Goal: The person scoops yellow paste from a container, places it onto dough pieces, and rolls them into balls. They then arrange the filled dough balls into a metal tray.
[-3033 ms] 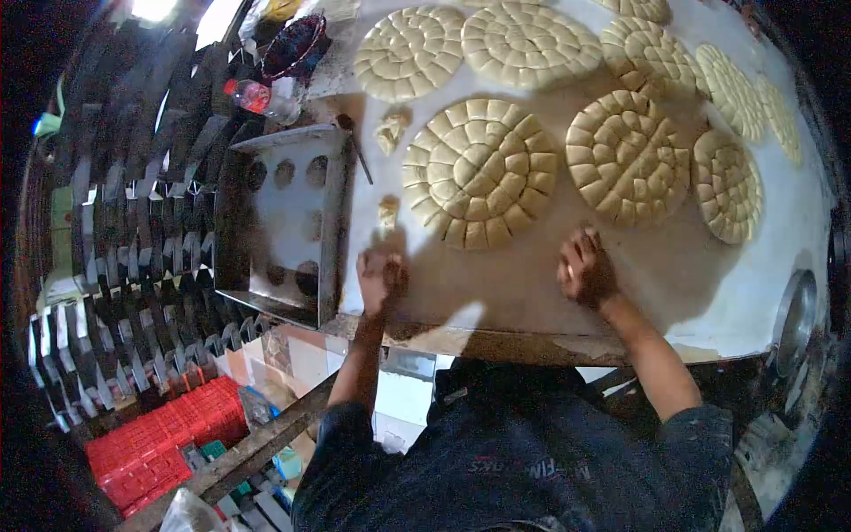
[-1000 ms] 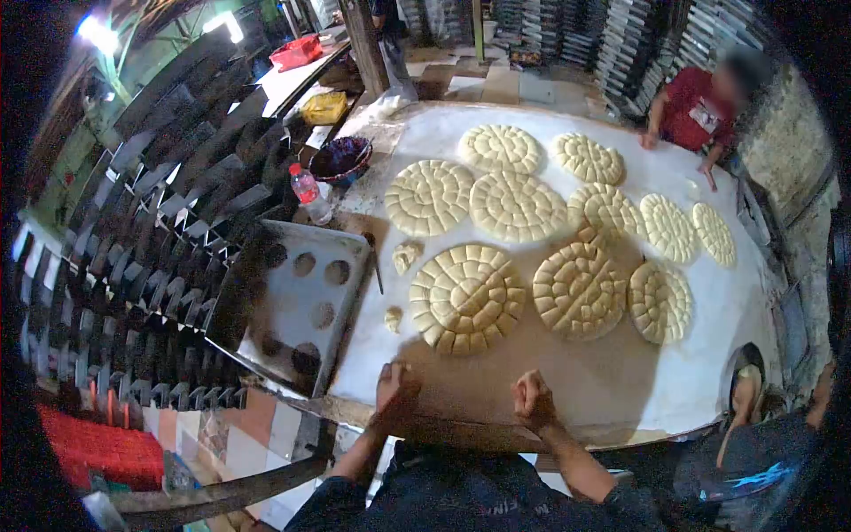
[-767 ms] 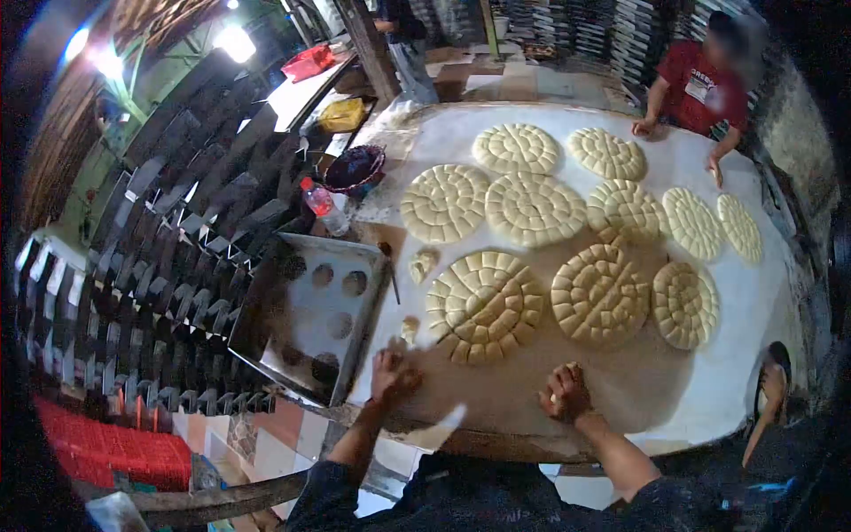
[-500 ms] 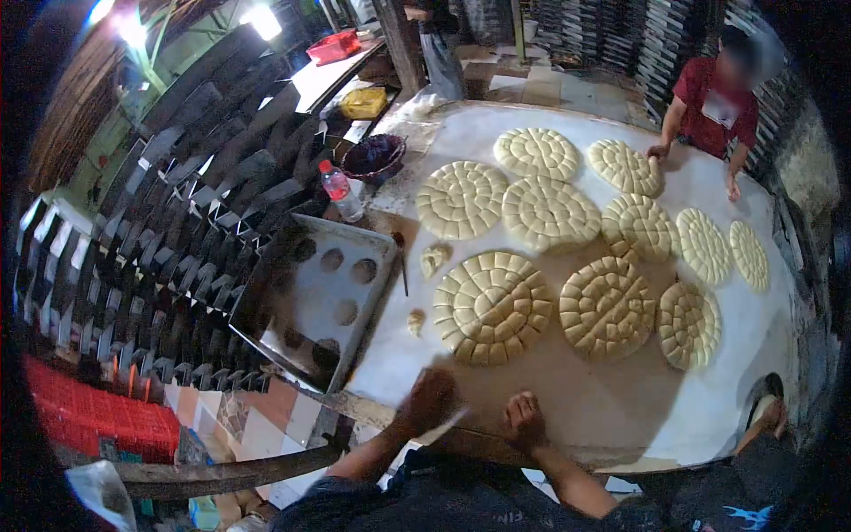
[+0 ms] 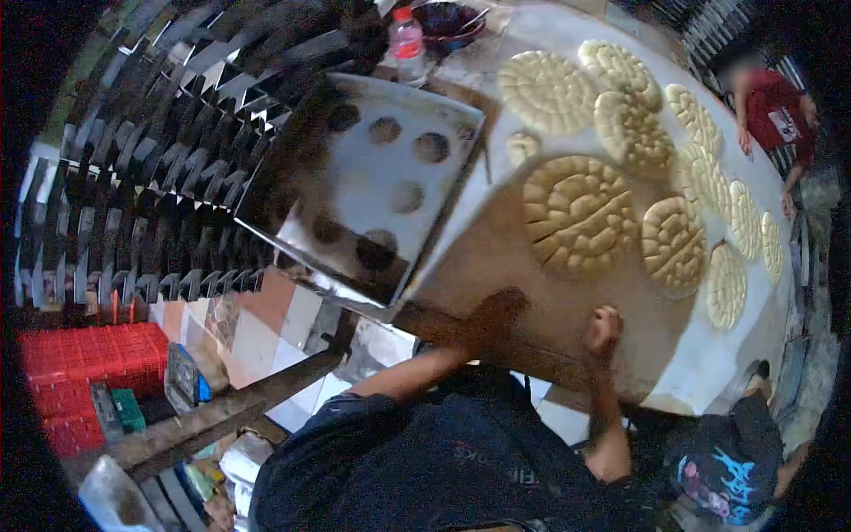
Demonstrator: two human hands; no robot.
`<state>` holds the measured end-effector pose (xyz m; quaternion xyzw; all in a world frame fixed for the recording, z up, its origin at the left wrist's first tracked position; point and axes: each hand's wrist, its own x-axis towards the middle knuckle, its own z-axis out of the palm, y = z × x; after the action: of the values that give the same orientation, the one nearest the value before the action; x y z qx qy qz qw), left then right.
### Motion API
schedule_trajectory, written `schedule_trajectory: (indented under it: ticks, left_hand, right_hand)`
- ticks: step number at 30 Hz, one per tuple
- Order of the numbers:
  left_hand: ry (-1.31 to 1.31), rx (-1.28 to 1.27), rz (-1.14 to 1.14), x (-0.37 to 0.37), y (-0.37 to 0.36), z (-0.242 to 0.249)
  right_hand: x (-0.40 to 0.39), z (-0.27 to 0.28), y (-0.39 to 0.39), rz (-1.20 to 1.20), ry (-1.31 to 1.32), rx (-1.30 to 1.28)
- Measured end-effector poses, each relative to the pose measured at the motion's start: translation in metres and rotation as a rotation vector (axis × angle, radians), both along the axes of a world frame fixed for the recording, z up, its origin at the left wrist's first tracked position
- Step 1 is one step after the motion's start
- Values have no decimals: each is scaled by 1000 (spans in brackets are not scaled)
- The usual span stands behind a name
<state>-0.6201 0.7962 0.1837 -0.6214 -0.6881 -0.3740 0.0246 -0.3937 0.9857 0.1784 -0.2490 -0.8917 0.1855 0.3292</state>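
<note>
My left hand (image 5: 498, 312) is over the near edge of the table, dark and blurred, so its fingers cannot be made out. To its right, my right hand (image 5: 605, 330) hovers at the same edge with curled fingers; whatever they may hold is hidden. Beyond both hands lies a large flat round of dough (image 5: 581, 213), scored into many pieces in rings with one long straight cut across it. A second scored dough round (image 5: 674, 246) lies right of it. A small lump of dough (image 5: 522, 147) sits at the far left of the large round.
A metal baking tray (image 5: 355, 191) with dark round marks rests left of the dough. Behind it stand a red-capped bottle (image 5: 407, 49) and a dark bowl (image 5: 454, 27). Stacked metal trays (image 5: 177, 168) crowd the left. One person (image 5: 773, 111) stands across the table, another (image 5: 722, 470) at right.
The view has swung down and left, so the tray looks larger and the dough rounds sit farther right. Both hands stay near the table's front edge; the dough rounds look unchanged.
</note>
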Motion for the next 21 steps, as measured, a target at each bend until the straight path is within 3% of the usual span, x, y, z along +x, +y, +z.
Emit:
schedule_trajectory:
  ticks: [2, 3, 4, 6, 7, 8, 9, 11, 13, 14, 15, 17, 18, 20, 21]
  left_hand:
    - [-155, -212, -110, -16, -47, 2]
    - [-332, -313, -128, -31, -66, 22]
    - [-616, -371, -88, -48, -89, 56]
    - [-1242, -389, 139, -87, -125, 119]
    - [-1124, -343, 240, -105, -137, 137]
    - [-545, -321, 305, -124, -145, 130]
    - [47, -281, 515, -142, -153, 123]
    - [-244, -688, 562, -174, -150, 131]
    - [-153, -809, 551, -186, -145, 111]
    - [-61, -926, 538, -188, -143, 99]
    - [-52, -922, 526, -188, -145, 91]
    - [-95, -735, 391, -196, -157, 81]
    - [-86, -654, 310, -200, -161, 80]
    - [-61, -501, 141, -207, -168, 78]
    - [-252, -593, 227, -193, -158, 115]
  right_hand:
    - [35, 11, 8, -117, -385, -17]
    - [29, 48, 2, -250, -508, -315]
    - [16, 81, -2, -386, -623, -615]
    - [2, 78, -10, -326, -500, -761]
    - [-22, 83, -23, -242, -394, -854]
    - [-45, 89, -35, -158, -291, -954]
    - [-93, 102, -65, -63, -227, -1005]
    - [-178, 133, -118, 92, -104, -1121]
    - [-254, 178, -161, 382, -121, -401]
    - [-280, 177, -190, 370, -27, -658]
    - [-302, 158, -186, 506, 43, -351]
    - [-339, 82, -187, 596, -27, -260]
    - [-335, 88, -183, 557, -13, -247]
    - [-308, 105, -181, 572, 45, 230]
    - [-285, 111, -172, 535, 44, 238]
